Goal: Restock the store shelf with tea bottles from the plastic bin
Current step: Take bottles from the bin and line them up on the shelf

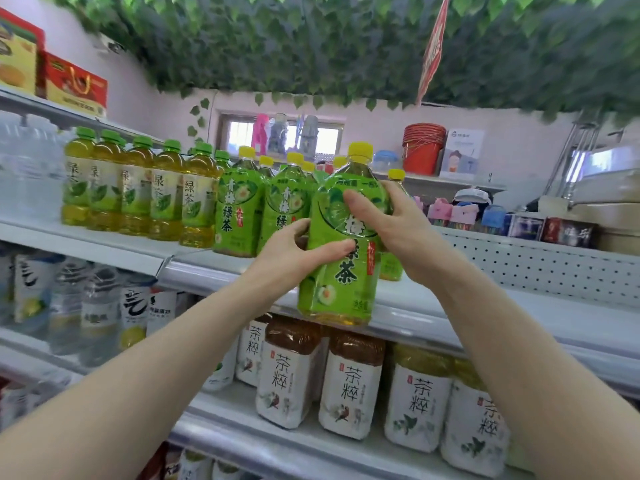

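Tea bottle (341, 244), grasped by both hands' fingers (363, 202), we should set upright past the shelf (450, 306) front edge, beside its yellow-capped neighbours (239, 209).

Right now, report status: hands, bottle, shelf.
Both hands on bottle: left hand low, right hand high. Bottle tilted at shelf edge. Yellow-capped row close left, one behind.

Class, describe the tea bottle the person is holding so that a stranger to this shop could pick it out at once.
Find the white metal shelf at chest height, lined with green-labelled plastic tea bottles. At the right end of the yellow-capped row stands the large yellow-capped bottle with a bright green label, nearest the camera. Unlike its neighbours, it is tilted at the shelf's front edge and gripped by the left hand and right hand.
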A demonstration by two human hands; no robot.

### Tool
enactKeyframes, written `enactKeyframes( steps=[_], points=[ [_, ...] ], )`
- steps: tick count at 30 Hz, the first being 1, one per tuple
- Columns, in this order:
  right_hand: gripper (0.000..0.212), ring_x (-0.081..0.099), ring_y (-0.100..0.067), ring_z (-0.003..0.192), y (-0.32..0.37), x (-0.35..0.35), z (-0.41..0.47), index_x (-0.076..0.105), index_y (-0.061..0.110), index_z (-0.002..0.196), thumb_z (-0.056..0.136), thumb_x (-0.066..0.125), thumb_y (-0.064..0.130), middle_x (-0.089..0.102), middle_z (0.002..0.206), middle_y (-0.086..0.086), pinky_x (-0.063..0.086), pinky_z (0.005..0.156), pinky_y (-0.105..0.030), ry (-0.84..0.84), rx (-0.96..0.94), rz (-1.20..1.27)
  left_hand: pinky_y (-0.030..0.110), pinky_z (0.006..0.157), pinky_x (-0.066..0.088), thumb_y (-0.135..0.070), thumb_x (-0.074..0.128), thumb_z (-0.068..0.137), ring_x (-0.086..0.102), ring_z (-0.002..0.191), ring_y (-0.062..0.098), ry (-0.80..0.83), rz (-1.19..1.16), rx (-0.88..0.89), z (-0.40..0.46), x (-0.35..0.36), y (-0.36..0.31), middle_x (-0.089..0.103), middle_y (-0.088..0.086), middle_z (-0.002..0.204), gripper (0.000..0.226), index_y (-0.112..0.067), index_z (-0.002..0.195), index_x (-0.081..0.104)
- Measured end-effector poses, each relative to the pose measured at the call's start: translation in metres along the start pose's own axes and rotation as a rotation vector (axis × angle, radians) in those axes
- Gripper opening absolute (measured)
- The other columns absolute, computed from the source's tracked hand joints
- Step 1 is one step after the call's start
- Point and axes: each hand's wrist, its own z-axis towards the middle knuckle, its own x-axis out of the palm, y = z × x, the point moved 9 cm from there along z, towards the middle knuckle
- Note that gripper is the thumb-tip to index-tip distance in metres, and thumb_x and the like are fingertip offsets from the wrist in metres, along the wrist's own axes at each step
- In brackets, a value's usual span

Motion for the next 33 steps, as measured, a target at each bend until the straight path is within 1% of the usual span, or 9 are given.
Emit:
enactKeyframes(
  steps=[3,5,9,15,20,23,25,28,33],
  points=[
    [0.061,0.071,-0.015,0.096,0.017,-0.024,0.005,0.053,0.019,0.124,0.075,0.070,0.052,0.072,0.108,0.001,0.057,0.087,-0.040,-0.042,-0.066,0.015,0.025,0.093,0.047,-0.066,0.063,0.072,0.061,0.110,0.005,0.110,0.081,0.092,0.012,0.008,-0.024,0.065,-0.015,0.122,0.072,-0.029,0.133,0.054],
    [0.054,0.071,-0.013,0.093,0.024,-0.044,0.011,0.054,0.020,0.120,0.076,0.068,0.049,0.072,0.105,0.001,0.059,0.084,-0.037,-0.082,-0.090,-0.026,0.024,0.097,0.042,-0.063,0.053,0.084,0.055,0.117,0.006,0.062,0.226,0.183,0.027,0.000,-0.036,0.058,-0.011,0.134,0.068,-0.028,0.142,0.047],
    [0.075,0.071,-0.013,0.095,0.010,-0.075,0.027,0.048,0.024,0.130,0.069,0.071,0.062,0.071,0.107,0.003,0.056,0.089,-0.045,-0.201,-0.080,-0.156,0.040,0.113,0.034,-0.050,0.058,0.092,0.039,0.137,0.018,-0.094,0.705,0.351,0.056,-0.014,-0.037,0.040,-0.002,0.152,0.061,-0.030,0.148,0.040],
    [0.089,0.068,-0.012,0.093,-0.034,-0.075,0.038,0.043,0.024,0.135,0.065,0.068,0.073,0.067,0.107,0.009,0.054,0.090,-0.047,-0.287,-0.018,-0.334,0.043,0.120,0.013,-0.039,0.068,0.088,0.004,0.151,0.022,-0.080,0.994,0.422,0.082,0.007,-0.021,0.006,-0.003,0.164,0.084,-0.034,0.155,0.018],
    [0.105,0.064,-0.018,0.095,-0.052,-0.078,0.048,0.036,0.023,0.140,0.059,0.058,0.087,0.064,0.115,0.001,0.051,0.091,-0.046,-0.332,0.049,-0.482,0.037,0.114,0.000,-0.033,0.072,0.086,-0.007,0.151,0.020,-0.027,0.956,0.406,0.098,0.020,-0.010,-0.006,-0.007,0.164,0.094,-0.035,0.156,0.009],
    [0.103,0.058,-0.021,0.108,-0.038,-0.074,0.044,0.017,0.028,0.151,0.071,0.067,0.069,0.043,0.139,-0.006,0.046,0.095,-0.042,-0.327,-0.063,-0.752,0.044,0.118,0.006,-0.027,0.076,0.083,-0.010,0.151,0.020,0.012,0.965,0.390,0.104,0.028,-0.001,-0.011,-0.007,0.164,0.100,-0.035,0.156,0.007],
    [0.118,0.035,-0.031,0.137,-0.032,-0.060,0.038,0.001,0.033,0.154,0.067,0.075,0.063,0.018,0.155,-0.010,0.037,0.108,-0.050,-0.257,-0.149,-0.985,0.047,0.118,0.009,-0.020,0.077,0.081,-0.012,0.150,0.024,0.001,0.997,0.400,0.108,0.030,0.003,-0.013,-0.006,0.164,0.105,-0.035,0.156,0.006],
    [0.126,0.008,-0.037,0.148,-0.047,-0.045,0.035,-0.002,0.035,0.154,0.062,0.081,0.057,-0.008,0.161,-0.011,0.024,0.116,-0.055,-0.121,-0.138,-1.115,0.049,0.118,0.005,-0.018,0.078,0.080,-0.017,0.149,0.031,-0.031,1.011,0.432,0.111,0.030,0.006,-0.014,-0.005,0.163,0.108,-0.036,0.156,0.003],
    [0.126,0.008,-0.040,0.147,-0.057,-0.047,0.043,0.002,0.027,0.156,0.062,0.082,0.053,-0.006,0.160,-0.016,0.023,0.117,-0.055,-0.133,-0.135,-1.136,0.052,0.117,0.012,-0.022,0.079,0.078,-0.011,0.149,0.033,0.016,0.967,0.410,0.113,0.030,0.007,-0.013,-0.007,0.164,0.109,-0.036,0.156,0.003]
  ],
)
